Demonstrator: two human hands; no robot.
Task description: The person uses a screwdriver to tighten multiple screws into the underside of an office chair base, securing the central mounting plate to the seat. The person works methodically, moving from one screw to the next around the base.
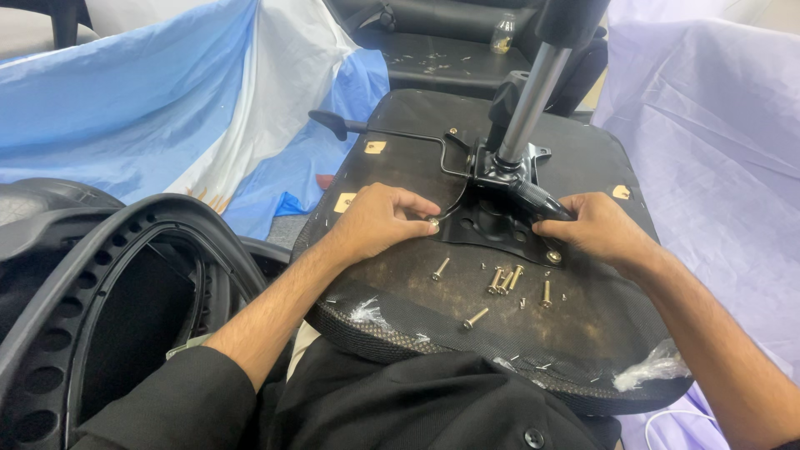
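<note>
Black cloth of the person's shirt (433,408) is filling the bottom of the view, closest of all. Just past it, an upside-down chair seat (417,287) is resting on the person's lap. Its underside looks hard and stiff, and the whole seat is probably heavy, so holding it by the padded rim (392,337) seems best.

A left hand (379,221) is pinching a small bolt (433,222) at the edge of the black metal plate (492,225). A right hand (596,229) is curling around a black knob (537,200) on that plate, fingers closed on it. A shiny metal pole (529,104) is standing up from the plate.

Loose silver bolts (504,279) are lying on the seat between the hands. They are tiny, hard and smooth, so they could roll or slip away; fingertips are the way to grab them.

Three small tan stickers are sitting on the seat: one (375,147) far back on the left, one (344,202) by the left wrist, one (621,192) near the right hand. Bits of torn clear plastic wrap (658,367) are clinging to the rim. A big black chair back (100,283) is lying to the left.
</note>
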